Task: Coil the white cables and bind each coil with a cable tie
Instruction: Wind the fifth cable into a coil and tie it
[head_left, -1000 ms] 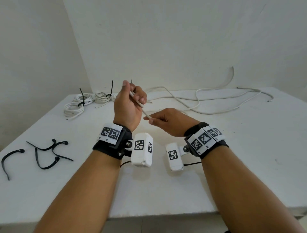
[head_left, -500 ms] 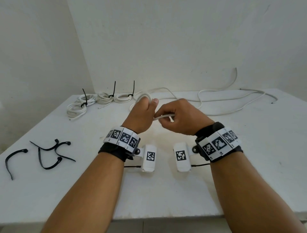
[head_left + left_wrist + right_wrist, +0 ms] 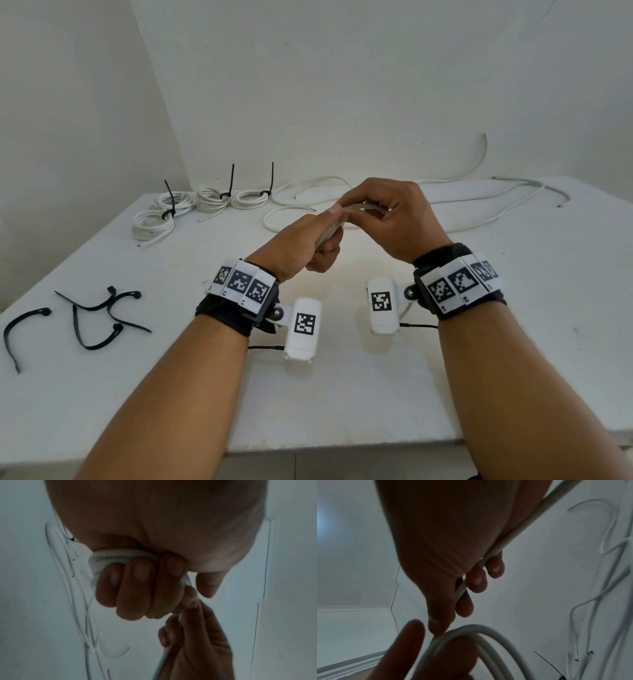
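Head view: both hands meet above the middle of the white surface (image 3: 342,394), held clear of it.
Left hand (image 3: 298,245): fingers curled round a small coil of white cable (image 3: 327,236); the left wrist view shows the turns (image 3: 120,557) bunched against the palm under three curled fingertips (image 3: 141,571).
Right hand (image 3: 394,219): thumb and fingers pinch the running length of the same cable, just beside the left thumb; in the right wrist view that strand (image 3: 505,538) passes under the palm and between the curled fingers (image 3: 476,580).
Coil in hand: a few loops, seen close in the right wrist view (image 3: 481,641) curving round the left fingers; no tie on it.
Loose cable: long white runs (image 3: 479,209) trail over the far right part of the surface, with more loops (image 3: 291,202) just behind the hands; which of them leads to the held coil I cannot tell.
Finished coils: four bound coils lie at the far left of the surface, close together: one nearest (image 3: 152,224), one behind it (image 3: 176,202), then two to the right (image 3: 213,200) (image 3: 249,200), each cinched with a black tie whose tail stands up.
Spare cable ties (image 3: 99,317): black, loose, in a crossed cluster near the left edge, with one lying apart (image 3: 20,325) further left.
Wrist gear: black straps with printed markers and a white camera block on each forearm.
Backdrop: plain white walls meeting in a corner behind the surface.
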